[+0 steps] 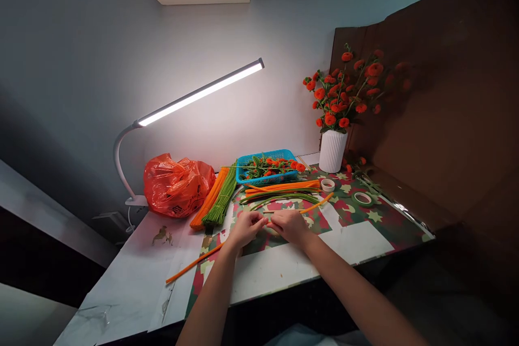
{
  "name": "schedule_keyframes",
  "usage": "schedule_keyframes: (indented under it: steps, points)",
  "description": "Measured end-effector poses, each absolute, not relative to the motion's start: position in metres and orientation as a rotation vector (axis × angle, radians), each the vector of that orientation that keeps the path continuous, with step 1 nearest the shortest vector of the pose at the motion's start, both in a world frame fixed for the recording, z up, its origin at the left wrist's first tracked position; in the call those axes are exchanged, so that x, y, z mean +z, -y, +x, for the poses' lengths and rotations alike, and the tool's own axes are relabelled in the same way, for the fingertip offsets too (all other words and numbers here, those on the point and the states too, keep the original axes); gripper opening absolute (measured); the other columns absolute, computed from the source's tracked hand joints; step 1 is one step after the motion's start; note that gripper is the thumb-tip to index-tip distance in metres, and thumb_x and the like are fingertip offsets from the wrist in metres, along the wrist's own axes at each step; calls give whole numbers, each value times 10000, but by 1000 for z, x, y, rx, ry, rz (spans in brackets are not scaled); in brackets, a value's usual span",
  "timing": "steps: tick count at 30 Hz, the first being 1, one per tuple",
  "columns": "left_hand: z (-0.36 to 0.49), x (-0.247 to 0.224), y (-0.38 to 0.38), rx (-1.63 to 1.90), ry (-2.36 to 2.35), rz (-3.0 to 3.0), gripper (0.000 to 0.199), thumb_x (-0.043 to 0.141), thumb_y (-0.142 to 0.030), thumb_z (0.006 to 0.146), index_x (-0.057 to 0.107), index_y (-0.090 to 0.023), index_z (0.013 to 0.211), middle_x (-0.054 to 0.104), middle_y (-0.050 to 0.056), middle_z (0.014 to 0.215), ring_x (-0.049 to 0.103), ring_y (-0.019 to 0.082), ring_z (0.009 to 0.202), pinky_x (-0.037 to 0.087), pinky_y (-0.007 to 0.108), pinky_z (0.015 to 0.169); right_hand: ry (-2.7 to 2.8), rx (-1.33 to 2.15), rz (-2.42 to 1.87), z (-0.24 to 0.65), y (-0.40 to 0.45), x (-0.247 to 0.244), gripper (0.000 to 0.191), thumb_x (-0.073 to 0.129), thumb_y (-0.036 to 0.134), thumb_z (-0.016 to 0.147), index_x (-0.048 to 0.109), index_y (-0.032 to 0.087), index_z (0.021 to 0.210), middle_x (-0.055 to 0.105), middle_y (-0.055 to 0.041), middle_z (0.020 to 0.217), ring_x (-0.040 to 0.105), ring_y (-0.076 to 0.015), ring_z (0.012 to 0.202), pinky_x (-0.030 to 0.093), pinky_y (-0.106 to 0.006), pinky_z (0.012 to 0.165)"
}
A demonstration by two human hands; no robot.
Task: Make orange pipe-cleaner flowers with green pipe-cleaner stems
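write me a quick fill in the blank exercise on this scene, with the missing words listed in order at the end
The basket holding cut flowers is coloured ____. The ribbed vase is coloured ____. The desk lamp is switched ____. As the camera sees it, the upright bundle of green stems lies directly to the ____ of the bundle of orange stems.

Missing words: blue; white; on; right.
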State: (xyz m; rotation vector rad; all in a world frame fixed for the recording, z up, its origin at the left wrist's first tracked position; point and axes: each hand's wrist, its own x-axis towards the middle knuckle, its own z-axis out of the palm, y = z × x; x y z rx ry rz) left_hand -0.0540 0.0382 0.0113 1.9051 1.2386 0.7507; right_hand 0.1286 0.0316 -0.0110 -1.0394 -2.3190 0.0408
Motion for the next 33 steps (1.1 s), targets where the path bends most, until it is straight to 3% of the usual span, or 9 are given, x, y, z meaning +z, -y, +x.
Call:
schedule_keyframes:
  steps: [9,16,20,26,33]
  points:
    - [-56,9,-37,825,-1343,2233,308,512,-387,829,612,-171,634,557,-5,546,437,119,523,298,226,507,2289,98,-1060,130,-31,-11,141,520,237,908,654,202,876,684,-14,789,593,-143,732,339,-227,633]
    - [-60,7,-40,719,-1258,1833,447,536,-582,753,525,-163,600,456,-45,482,381,88,440,273,205,432,2198,-183,-915,124,-34,-20,262,462,219,921,621,179,716,641,-15,648,561,-131,609,280,-249,546]
    - [-64,3,-40,624,-1228,1670,493,557,-646,698,508,-163,608,476,-47,492,382,79,412,275,201,404,2224,-238,-868,120,-33,-22,263,457,197,915,606,182,698,625,-11,633,554,-129,606,289,-251,557]
    - [-60,3,-36,986,-1361,2177,258,581,-411,801,606,-170,889,593,-12,630,481,112,525,365,223,512,2127,55,-1007,125,-34,-22,95,570,157,838,638,191,781,675,-6,718,591,-140,649,338,-233,586]
    - [-60,6,-35,1108,-1217,2653,84,555,-245,848,627,-203,854,643,33,809,571,155,705,431,257,633,1971,314,-1148,128,-37,-21,57,613,182,814,665,204,808,692,-8,763,597,-142,639,368,-229,591]
